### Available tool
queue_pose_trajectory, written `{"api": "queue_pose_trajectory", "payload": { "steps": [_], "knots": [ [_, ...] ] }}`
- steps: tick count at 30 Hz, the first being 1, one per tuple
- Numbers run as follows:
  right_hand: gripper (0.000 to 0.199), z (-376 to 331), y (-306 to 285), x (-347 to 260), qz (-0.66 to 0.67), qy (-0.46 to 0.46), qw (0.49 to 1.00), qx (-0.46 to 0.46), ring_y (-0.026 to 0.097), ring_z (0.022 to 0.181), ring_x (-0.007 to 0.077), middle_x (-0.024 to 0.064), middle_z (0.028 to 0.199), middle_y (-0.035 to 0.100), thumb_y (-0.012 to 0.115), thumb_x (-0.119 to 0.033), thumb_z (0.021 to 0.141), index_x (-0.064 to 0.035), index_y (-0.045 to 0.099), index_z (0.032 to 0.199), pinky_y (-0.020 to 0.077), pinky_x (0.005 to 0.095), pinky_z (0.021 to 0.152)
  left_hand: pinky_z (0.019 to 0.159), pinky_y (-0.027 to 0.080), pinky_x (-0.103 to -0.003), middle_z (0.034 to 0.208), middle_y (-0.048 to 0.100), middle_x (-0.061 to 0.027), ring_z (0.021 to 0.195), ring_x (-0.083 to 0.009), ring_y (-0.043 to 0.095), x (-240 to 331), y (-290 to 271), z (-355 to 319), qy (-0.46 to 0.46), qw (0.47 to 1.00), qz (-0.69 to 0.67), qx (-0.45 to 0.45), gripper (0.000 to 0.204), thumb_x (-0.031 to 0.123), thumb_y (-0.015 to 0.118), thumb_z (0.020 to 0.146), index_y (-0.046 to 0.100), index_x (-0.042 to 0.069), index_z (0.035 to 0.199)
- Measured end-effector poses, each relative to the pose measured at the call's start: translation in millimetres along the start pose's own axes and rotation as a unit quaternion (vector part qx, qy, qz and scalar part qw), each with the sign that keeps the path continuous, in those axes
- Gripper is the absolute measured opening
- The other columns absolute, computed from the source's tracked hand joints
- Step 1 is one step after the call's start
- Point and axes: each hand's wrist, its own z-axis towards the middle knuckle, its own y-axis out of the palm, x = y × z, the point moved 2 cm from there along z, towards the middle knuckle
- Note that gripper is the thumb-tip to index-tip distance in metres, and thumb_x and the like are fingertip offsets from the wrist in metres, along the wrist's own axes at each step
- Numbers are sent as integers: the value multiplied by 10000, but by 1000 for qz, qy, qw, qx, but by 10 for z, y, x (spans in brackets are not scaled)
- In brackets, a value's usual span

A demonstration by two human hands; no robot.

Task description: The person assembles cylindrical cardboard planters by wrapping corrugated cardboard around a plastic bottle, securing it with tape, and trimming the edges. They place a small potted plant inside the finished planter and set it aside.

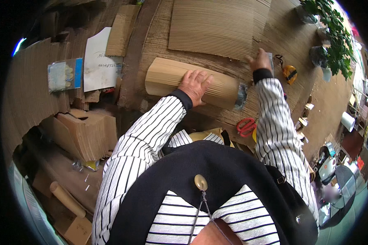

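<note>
A sheet of ribbed brown cardboard is bent into a roll (167, 77) on the wooden table, with shiny tape (241, 97) at its right end. My left hand (195, 85) holds the roll from above, its fingers curved over the top. Farther right, my right hand (261, 61) is beside the lower right corner of a flat corrugated cardboard sheet (212, 28). Its visible fingers are apart and I see nothing in them. Just right of that hand is a narrow grey strip (270, 62), partly hidden.
An orange tape measure (290, 74) lies right of my right hand. Red-handled scissors (246, 127) rest near the table's front edge. Potted green plants (331, 36) stand at the far right. Stacked cardboard (88, 132) and a white sheet with handwriting (98, 61) are on the left.
</note>
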Motion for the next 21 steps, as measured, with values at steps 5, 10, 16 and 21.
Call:
{"api": "queue_pose_trajectory", "payload": {
  "steps": [5,10,16,21],
  "knots": [
    [1160,-1358,234,-170,-94,-241,957,-131,415,1234,474,191,1378,424,912,-413,469,-123,326,1427,425,522,1013,1075,269,-529,1356,430,-160,1280,-357,384,37,-56,-15,-8,1000,-8,16,1014,529,832,568,387,113,1378],
    [1096,-1296,7,-316,-115,-179,953,-214,426,1209,468,171,1343,456,911,-351,479,-113,356,1393,470,512,964,1045,308,-494,1338,475,-185,1258,-356,420,-4,-118,353,-26,991,-121,-56,740,525,644,807,447,28,1318],
    [980,-1506,110,-241,-82,-202,967,-133,406,1235,445,162,1347,443,858,-212,525,-121,372,1371,479,501,955,941,402,-478,1136,608,-150,1089,-350,525,-57,198,1042,-82,974,-169,-129,335,348,520,928,652,52,1012],
    [1002,-1740,105,-197,-58,-188,974,-112,333,1289,451,158,1397,375,850,-199,524,-129,349,1389,456,487,998,900,466,-464,1096,623,-164,1053,-374,564,122,396,1272,-118,968,-189,-115,274,263,620,899,668,42,1053]
  ]
}}
